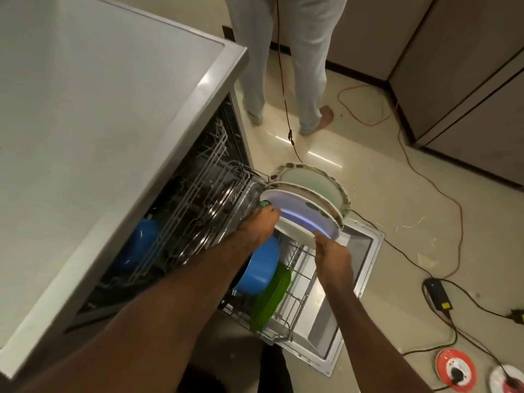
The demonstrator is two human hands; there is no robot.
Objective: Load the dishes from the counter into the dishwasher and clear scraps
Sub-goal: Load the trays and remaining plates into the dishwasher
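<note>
A white plate (300,217) with a leaf print stands tilted on edge in the pulled-out lower rack (295,282) of the open dishwasher. My left hand (258,225) grips its left rim, and my right hand (331,256) holds its lower right rim. Just behind it stands a second plate (312,181) with a patterned border. A blue bowl (259,268) and a green plate (272,296) sit in the rack nearer to me, under my left forearm. Another blue dish (146,236) lies deeper inside, under the upper rack (198,191).
The grey counter top (99,109) fills the left. The open dishwasher door (340,316) lies flat over the floor. Another person's legs (300,66) stand beyond the door. Orange and black cables (425,177), a power adapter (438,293) and two cable reels (455,371) lie at right.
</note>
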